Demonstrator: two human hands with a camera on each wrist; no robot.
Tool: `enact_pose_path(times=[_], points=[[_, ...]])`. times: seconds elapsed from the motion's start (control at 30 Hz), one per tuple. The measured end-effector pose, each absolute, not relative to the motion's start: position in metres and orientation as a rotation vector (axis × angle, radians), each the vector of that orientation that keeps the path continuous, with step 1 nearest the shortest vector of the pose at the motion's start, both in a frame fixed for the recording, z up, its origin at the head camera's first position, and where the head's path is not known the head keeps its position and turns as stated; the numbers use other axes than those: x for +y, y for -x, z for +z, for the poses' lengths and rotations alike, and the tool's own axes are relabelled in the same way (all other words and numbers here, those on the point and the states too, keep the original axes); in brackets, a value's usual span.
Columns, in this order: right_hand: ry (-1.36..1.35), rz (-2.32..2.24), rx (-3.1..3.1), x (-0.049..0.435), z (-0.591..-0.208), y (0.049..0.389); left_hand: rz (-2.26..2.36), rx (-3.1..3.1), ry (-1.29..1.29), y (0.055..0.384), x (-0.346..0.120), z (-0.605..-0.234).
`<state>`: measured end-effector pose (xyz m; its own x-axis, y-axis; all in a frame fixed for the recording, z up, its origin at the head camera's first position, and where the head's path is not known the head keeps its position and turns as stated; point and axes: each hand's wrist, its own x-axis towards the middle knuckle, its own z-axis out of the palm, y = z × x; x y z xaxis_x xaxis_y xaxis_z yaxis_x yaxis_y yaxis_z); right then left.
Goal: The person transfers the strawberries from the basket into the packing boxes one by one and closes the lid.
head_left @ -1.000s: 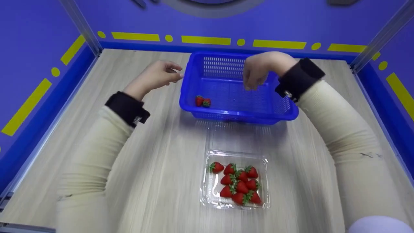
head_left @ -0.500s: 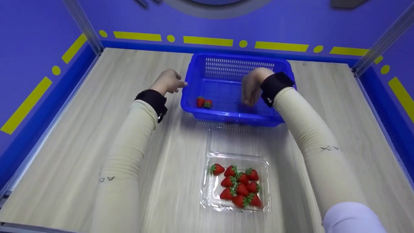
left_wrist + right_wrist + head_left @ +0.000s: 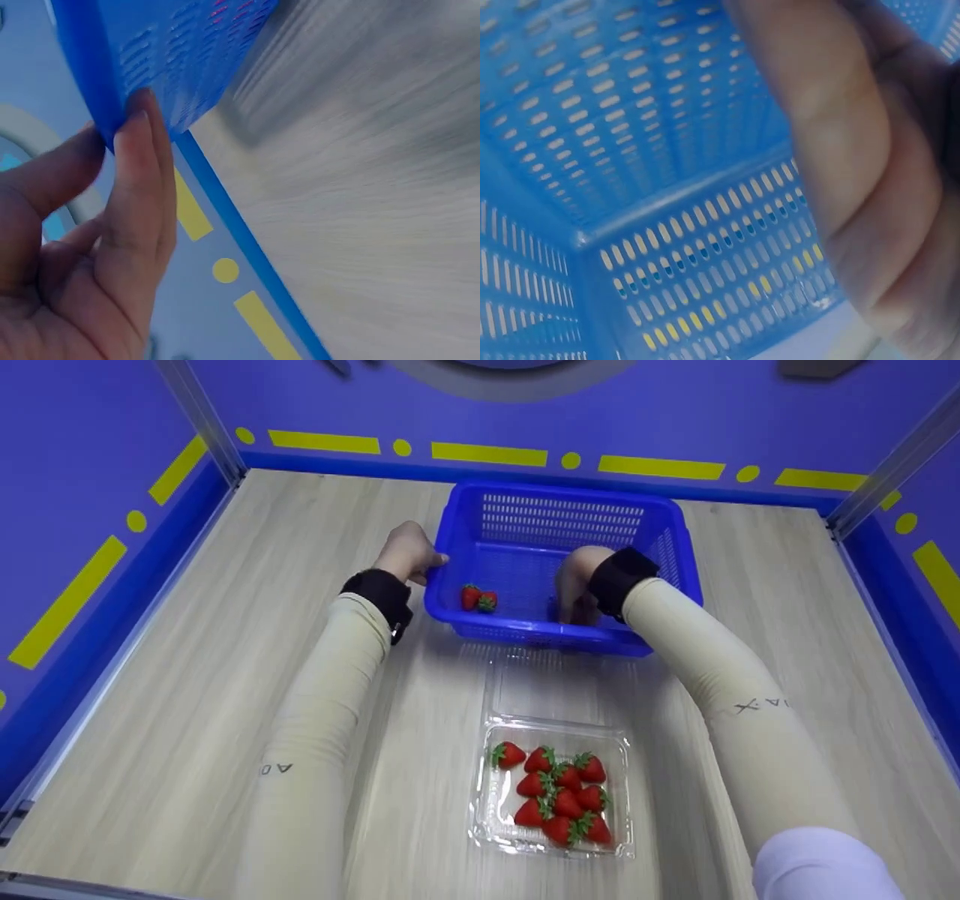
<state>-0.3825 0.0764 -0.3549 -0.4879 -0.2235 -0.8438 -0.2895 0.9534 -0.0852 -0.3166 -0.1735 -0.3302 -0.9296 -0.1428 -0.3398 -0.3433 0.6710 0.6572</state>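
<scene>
You're pinching basket [image 3: 525,627] with left hand [image 3: 409,551], holding right hand [image 3: 576,577] inside, its spread and hold unclear; apparently tending berries [image 3: 469,598], next move likely needing steady basket, light touch

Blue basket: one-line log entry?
left hand: pinches basket rim | right hand: inside basket | strawberries: two in basket's left end, more in tray
</scene>
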Motion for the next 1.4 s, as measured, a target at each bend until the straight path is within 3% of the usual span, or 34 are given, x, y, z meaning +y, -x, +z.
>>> enact_pose_path(times=[0.37,0.87,1.4], points=[[0.480,0.072,2.035,0.075,-0.362,0.376,1.050,2.644,0.446,0.314,-0.164,-0.328],[0.598,-0.313,1.973,0.091,-0.359,0.390,1.096,2.700,0.399,0.308,-0.170,-0.331],[0.817,-0.562,2.437,0.116,-0.328,0.378,0.992,3.033,0.020,0.277,-0.189,-0.306]])
